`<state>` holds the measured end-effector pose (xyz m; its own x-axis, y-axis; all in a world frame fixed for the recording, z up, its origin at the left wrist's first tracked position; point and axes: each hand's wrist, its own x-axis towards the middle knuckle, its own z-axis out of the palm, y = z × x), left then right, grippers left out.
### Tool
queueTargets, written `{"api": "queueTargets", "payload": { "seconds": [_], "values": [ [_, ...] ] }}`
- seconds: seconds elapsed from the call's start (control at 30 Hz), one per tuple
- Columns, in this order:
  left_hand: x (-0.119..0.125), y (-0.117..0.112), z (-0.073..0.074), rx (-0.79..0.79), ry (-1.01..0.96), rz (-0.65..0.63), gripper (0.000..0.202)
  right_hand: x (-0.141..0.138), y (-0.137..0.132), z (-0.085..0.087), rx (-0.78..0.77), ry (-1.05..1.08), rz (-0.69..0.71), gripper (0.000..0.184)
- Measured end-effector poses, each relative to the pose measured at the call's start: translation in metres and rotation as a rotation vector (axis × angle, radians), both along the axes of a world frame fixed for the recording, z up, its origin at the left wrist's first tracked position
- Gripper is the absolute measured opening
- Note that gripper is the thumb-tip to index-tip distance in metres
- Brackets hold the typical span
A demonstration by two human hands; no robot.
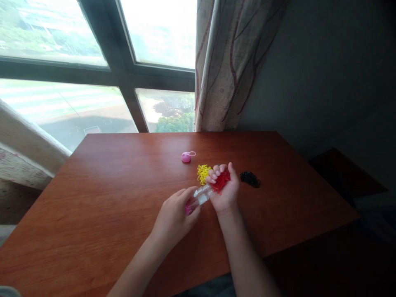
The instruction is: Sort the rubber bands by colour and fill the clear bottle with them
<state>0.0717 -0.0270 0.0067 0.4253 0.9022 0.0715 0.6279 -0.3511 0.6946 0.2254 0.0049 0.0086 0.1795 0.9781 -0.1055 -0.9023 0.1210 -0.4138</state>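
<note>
My left hand (177,212) is closed round a small clear bottle (202,195), tilted so that its mouth points up and right. Something pink shows in the bottle's lower end, between my fingers. Cupped in my right hand (227,192) is a heap of small red rubber bands (220,182), with the fingers curled over them. The bottle's mouth meets the edge of this heap. Just beyond my right fingertips lies a pile of yellow rubber bands (203,173). To the right of that hand is a clump of black bands (250,179).
A round pink lid with a loop (186,156) lies farther back on the brown wooden table (123,198). Behind the table are a window (123,74) and a patterned curtain (229,62). The rim of a pale object (9,291) shows at the lower left corner.
</note>
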Motion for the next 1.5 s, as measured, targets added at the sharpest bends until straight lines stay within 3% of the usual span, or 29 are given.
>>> {"api": "queueTargets", "payload": {
  "seconds": [0.13, 0.5, 0.8, 1.1, 1.3, 1.5],
  "values": [
    [0.0, -0.001, -0.001, 0.007, 0.005, -0.004, 0.031, 0.001, -0.001, -0.001, -0.01, -0.014, 0.003, 0.039],
    [0.001, -0.001, 0.002, -0.002, -0.032, -0.001, 0.029, -0.002, 0.001, 0.0, 0.003, -0.064, -0.034, 0.024],
    [0.005, -0.003, 0.003, -0.001, -0.136, -0.022, 0.035, -0.011, 0.0, 0.005, -0.028, -0.225, -0.159, 0.042],
    [-0.001, -0.006, 0.005, 0.013, -0.004, -0.039, 0.032, -0.003, 0.001, 0.001, -0.127, -0.125, -0.102, 0.046],
    [-0.003, -0.009, 0.007, 0.02, 0.037, -0.061, 0.033, -0.007, 0.002, 0.001, -0.098, -0.264, -0.221, 0.047],
    [-0.003, -0.009, 0.006, 0.006, 0.022, -0.049, 0.034, -0.011, 0.0, 0.001, -0.093, -0.332, -0.228, 0.048]
  ]
}}
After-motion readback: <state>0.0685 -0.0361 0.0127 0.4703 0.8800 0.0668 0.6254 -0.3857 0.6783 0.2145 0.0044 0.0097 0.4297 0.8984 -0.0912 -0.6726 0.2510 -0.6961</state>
